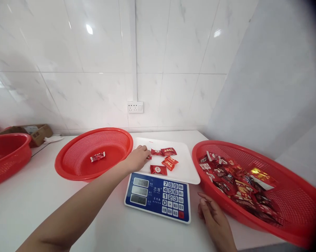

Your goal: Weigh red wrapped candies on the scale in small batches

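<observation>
Left hand (138,158) curled on candy (149,157); right hand (213,217) flat on table (37,196).

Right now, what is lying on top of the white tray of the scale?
Four red candy packets lie in plain view on the white tray. The left hand covers most of a fifth packet, so little of it shows.

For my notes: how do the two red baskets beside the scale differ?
The left basket holds one wrapped candy; the right basket holds a heap of candies. The right hand rests open by the right basket's rim; the left hand reaches past the left basket onto the scale tray. Both are red perforated plastic on the white table.
</observation>
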{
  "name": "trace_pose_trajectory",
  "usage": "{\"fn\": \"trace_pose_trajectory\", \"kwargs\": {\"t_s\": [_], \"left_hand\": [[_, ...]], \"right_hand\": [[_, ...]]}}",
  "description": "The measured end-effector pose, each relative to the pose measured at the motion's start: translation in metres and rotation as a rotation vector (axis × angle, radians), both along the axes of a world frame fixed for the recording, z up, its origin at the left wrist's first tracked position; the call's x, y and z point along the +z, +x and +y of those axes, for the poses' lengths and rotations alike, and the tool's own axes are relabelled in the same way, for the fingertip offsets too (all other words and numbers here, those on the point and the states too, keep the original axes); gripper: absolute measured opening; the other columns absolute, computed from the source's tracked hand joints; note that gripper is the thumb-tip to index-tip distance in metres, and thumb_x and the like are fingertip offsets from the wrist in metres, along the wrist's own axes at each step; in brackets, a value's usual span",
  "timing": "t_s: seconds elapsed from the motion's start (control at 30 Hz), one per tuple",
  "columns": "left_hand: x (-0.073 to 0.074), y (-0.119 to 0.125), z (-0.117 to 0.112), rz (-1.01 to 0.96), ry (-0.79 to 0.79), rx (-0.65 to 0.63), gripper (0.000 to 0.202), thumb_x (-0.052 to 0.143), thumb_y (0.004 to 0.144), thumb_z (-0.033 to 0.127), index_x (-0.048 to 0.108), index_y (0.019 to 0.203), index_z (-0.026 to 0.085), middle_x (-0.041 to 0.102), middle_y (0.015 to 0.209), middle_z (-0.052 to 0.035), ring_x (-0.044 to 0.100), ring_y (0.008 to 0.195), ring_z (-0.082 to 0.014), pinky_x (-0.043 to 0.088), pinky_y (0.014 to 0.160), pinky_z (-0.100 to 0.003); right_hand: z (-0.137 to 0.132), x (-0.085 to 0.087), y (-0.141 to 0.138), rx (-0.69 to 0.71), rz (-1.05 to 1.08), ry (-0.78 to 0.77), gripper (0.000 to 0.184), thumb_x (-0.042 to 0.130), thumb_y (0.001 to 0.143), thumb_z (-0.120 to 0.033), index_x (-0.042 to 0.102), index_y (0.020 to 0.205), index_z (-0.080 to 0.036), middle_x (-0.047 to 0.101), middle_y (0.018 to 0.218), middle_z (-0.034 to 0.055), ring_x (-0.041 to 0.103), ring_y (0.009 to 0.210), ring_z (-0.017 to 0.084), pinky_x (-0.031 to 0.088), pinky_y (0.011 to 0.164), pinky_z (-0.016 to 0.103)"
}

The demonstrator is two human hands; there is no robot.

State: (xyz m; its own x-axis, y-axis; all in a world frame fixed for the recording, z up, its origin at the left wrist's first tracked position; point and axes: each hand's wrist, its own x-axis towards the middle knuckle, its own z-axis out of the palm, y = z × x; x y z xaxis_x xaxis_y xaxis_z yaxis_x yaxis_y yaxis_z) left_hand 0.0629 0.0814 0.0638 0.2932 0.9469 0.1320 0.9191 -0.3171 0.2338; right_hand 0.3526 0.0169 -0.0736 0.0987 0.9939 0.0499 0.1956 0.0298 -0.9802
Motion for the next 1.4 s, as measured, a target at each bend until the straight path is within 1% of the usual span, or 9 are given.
{"fn": "trace_pose_trajectory", "kwargs": {"t_s": [0.2, 0.53, 0.7, 0.83, 0.93, 1.1, 1.2, 1.3, 1.4], "left_hand": [[0.007, 0.015, -0.018, -0.053, -0.040, -0.024, 0.031, 0.025, 0.091, 0.033, 0.050, 0.104, 0.020, 0.060, 0.100, -0.0082, 0.056, 0.092, -0.0210, 0.045, 0.076, -0.033], [-0.004, 0.040, -0.024, -0.070, -0.058, -0.116, 0.021, 0.051, 0.082, 0.041, 0.052, 0.092, 0.022, 0.055, 0.098, -0.0038, 0.057, 0.082, -0.0173, 0.045, 0.068, -0.028], [0.006, 0.006, -0.027, -0.070, 0.054, 0.043, 0.012, 0.045, 0.085, 0.030, 0.052, 0.093, 0.024, 0.050, 0.100, -0.0025, 0.056, 0.078, -0.0136, 0.045, 0.071, -0.026], [0.024, -0.042, -0.030, -0.008, 0.182, 0.327, 0.023, 0.038, 0.086, 0.027, 0.053, 0.098, 0.016, 0.050, 0.104, -0.0129, 0.055, 0.091, -0.0266, 0.044, 0.077, -0.041], [0.029, -0.052, -0.028, 0.033, 0.209, 0.380, 0.034, 0.044, 0.084, 0.034, 0.053, 0.107, 0.012, 0.049, 0.115, -0.0200, 0.047, 0.111, -0.0366, 0.037, 0.089, -0.052], [0.013, 0.005, -0.009, 0.041, 0.109, 0.064, 0.051, 0.041, 0.085, 0.051, 0.043, 0.127, 0.023, 0.037, 0.142, -0.0095, 0.028, 0.133, -0.0244, 0.027, 0.106, -0.040], [0.003, 0.047, 0.009, 0.058, 0.033, -0.087, 0.061, 0.041, 0.080, 0.062, 0.037, 0.132, 0.029, 0.033, 0.146, -0.0055, 0.020, 0.137, -0.0256, 0.023, 0.109, -0.045], [-0.003, 0.070, 0.026, 0.083, -0.029, -0.115, 0.070, 0.040, 0.074, 0.070, 0.038, 0.131, 0.030, 0.039, 0.141, -0.0089, 0.032, 0.130, -0.0334, 0.031, 0.100, -0.054], [-0.006, 0.076, 0.039, 0.102, -0.027, -0.103, 0.067, 0.039, 0.075, 0.069, 0.043, 0.127, 0.027, 0.049, 0.127, -0.0124, 0.047, 0.114, -0.0331, 0.040, 0.090, -0.051]], "right_hand": [[0.003, -0.001, -0.001, 0.013, -0.003, 0.015, 0.053, 0.050, 0.076, -0.062, 0.052, 0.105, -0.018, 0.051, 0.057, -0.0034, 0.051, 0.054, 0.016, 0.043, 0.054, 0.029], [0.002, -0.002, 0.001, 0.001, -0.003, 0.024, 0.052, 0.050, 0.075, -0.063, 0.055, 0.102, -0.019, 0.053, 0.058, -0.0027, 0.053, 0.055, 0.016, 0.044, 0.055, 0.029], [0.002, 0.000, 0.000, 0.021, -0.010, 0.005, 0.054, 0.048, 0.074, -0.064, 0.054, 0.104, -0.019, 0.052, 0.057, -0.0029, 0.052, 0.055, 0.017, 0.044, 0.055, 0.029], [0.002, 0.001, 0.000, 0.022, -0.009, -0.008, 0.054, 0.049, 0.073, -0.065, 0.055, 0.102, -0.019, 0.053, 0.058, -0.0021, 0.052, 0.056, 0.017, 0.045, 0.055, 0.030], [0.003, 0.001, 0.000, 0.006, -0.010, 0.000, 0.054, 0.050, 0.073, -0.065, 0.056, 0.101, -0.020, 0.052, 0.056, -0.0023, 0.052, 0.055, 0.017, 0.045, 0.055, 0.030], [0.003, 0.001, 0.000, -0.002, 0.006, 0.012, 0.054, 0.050, 0.073, -0.065, 0.055, 0.102, -0.019, 0.052, 0.056, -0.0024, 0.052, 0.054, 0.017, 0.044, 0.053, 0.029], [0.002, 0.000, 0.000, -0.005, 0.005, 0.021, 0.053, 0.050, 0.073, -0.064, 0.056, 0.101, -0.019, 0.052, 0.055, -0.0027, 0.052, 0.053, 0.017, 0.044, 0.052, 0.029], [0.002, -0.002, 0.000, -0.004, 0.002, 0.031, 0.051, 0.051, 0.075, -0.062, 0.056, 0.103, -0.019, 0.053, 0.055, -0.0027, 0.052, 0.052, 0.017, 0.042, 0.051, 0.028], [0.000, -0.003, -0.003, -0.022, 0.006, 0.038, 0.051, 0.049, 0.076, -0.062, 0.057, 0.103, -0.019, 0.053, 0.055, -0.0027, 0.052, 0.052, 0.016, 0.041, 0.049, 0.028]]}}
